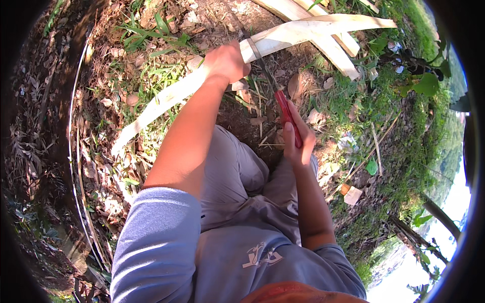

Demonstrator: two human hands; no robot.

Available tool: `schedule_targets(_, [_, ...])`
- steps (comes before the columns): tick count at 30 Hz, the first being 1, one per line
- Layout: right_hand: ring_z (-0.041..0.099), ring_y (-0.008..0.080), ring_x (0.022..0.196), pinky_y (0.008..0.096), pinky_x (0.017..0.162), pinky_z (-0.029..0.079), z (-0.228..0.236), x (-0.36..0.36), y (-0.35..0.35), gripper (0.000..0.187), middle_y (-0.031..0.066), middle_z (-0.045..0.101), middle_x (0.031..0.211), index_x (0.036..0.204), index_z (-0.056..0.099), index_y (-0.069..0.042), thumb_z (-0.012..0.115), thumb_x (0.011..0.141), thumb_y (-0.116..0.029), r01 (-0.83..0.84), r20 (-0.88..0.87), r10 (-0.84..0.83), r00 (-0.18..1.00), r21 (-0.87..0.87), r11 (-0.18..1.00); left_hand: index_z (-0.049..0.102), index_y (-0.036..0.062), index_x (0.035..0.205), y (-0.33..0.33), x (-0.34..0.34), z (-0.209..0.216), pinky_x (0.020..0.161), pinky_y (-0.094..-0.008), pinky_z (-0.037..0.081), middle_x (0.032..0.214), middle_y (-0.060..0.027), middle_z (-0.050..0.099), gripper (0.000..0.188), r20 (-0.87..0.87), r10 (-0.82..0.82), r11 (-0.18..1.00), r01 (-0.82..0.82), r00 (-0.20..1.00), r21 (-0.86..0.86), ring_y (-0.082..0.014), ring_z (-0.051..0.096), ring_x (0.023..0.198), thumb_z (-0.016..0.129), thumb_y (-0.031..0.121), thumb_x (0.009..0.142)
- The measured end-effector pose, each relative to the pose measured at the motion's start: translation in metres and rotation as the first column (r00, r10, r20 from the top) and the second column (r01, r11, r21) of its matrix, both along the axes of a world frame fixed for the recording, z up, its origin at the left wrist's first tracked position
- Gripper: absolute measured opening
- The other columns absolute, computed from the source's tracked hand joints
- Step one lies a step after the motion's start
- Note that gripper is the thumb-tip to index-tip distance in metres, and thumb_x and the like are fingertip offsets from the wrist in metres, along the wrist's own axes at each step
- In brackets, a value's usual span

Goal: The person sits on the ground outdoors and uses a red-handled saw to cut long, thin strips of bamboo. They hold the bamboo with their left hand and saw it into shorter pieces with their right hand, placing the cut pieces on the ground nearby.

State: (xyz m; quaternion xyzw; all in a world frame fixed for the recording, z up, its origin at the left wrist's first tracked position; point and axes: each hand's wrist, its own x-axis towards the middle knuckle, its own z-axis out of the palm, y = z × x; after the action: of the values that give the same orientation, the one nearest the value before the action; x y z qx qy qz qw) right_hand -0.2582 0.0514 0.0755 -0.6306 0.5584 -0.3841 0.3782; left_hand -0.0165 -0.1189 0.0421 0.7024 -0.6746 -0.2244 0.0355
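A long pale wooden plank runs across the upper part of the head view, from lower left to upper right. My left hand is closed over it near its middle, with the fingers wrapped round it. The red handle of a hand saw is in my right hand, in front of my knees. Its narrow dark blade lies across the plank just right of my left hand. The teeth are too small to make out, and the blade's far end fades into the ground behind.
Other pale boards lie crossed under the plank's right part. Grass and dry leaves cover the ground. Thin sticks and a small cut wood block lie to the right, near a green slope.
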Motion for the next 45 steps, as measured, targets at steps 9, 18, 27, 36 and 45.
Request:
schedule_targets(9, [0.073,0.0234,0.065,0.0312,0.063,0.055,0.075,-0.072,0.116,0.049,0.0162,0.081,0.097,0.147,0.064,0.004,0.066,0.101,-0.013,-0.093,-0.146,0.093,0.985,0.012,0.996,0.067,0.0008,0.118,-0.003,-0.001,-0.007,0.099,-0.0513,0.057,0.107,-0.0244,0.079,0.057,-0.022,-0.013,0.998,0.012,1.0,-0.055,-0.0431,0.075,0.105,0.08,0.039,0.078])
schedule_targets(18, [0.057,0.0127,0.059,0.0302,0.06,0.049,0.009,0.045,-0.075,0.046,0.015,0.064,0.075,0.154,0.061,-0.005,0.061,0.108,-0.008,-0.022,0.095,0.037,0.995,-0.155,0.988,0.063,0.0003,0.123,0.0,-0.008,0.007,0.097,-0.0504,0.058,0.109,-0.025,0.079,0.062,-0.041,-0.006,0.999,0.004,0.999,-0.049,-0.0428,0.076,0.106,0.082,0.044,0.084])
schedule_targets(27, [0.071,0.0221,0.063,0.0319,0.062,0.053,0.03,-0.061,0.108,0.047,0.0156,0.077,0.088,0.152,0.062,-0.003,0.061,0.105,-0.009,-0.033,0.024,0.035,0.999,-0.043,0.999,0.062,0.0011,0.125,-0.004,-0.005,-0.001,0.096,-0.0506,0.059,0.111,-0.0237,0.079,0.062,-0.035,0.038,0.999,-0.038,0.999,-0.005,-0.042,0.076,0.106,0.082,0.04,0.081])
schedule_targets(36, [0.063,0.0132,0.062,0.0282,0.063,0.051,0.054,-0.029,0.058,0.047,0.0108,0.073,0.081,0.153,0.062,-0.004,0.062,0.108,-0.015,-0.046,-0.09,0.049,0.995,0.027,0.999,0.061,0.0003,0.127,0.0,0.006,-0.004,0.094,-0.0506,0.06,0.108,-0.0224,0.079,0.062,-0.056,0.037,0.999,-0.037,0.998,0.002,-0.0418,0.077,0.104,0.081,0.039,0.082])
schedule_targets(45, [0.055,0.0077,0.065,0.0299,0.062,0.049,0.002,0.073,-0.102,0.044,0.0083,0.067,0.078,0.152,0.061,-0.001,0.059,0.109,-0.01,-0.056,0.061,0.071,0.996,-0.228,0.972,0.059,-0.0011,0.131,0.0,0.003,0.014,0.101,-0.0499,0.058,0.119,-0.0263,0.076,0.069,-0.094,-0.002,0.998,0.007,0.996,0.055,-0.0432,0.074,0.114,0.084,0.043,0.084])
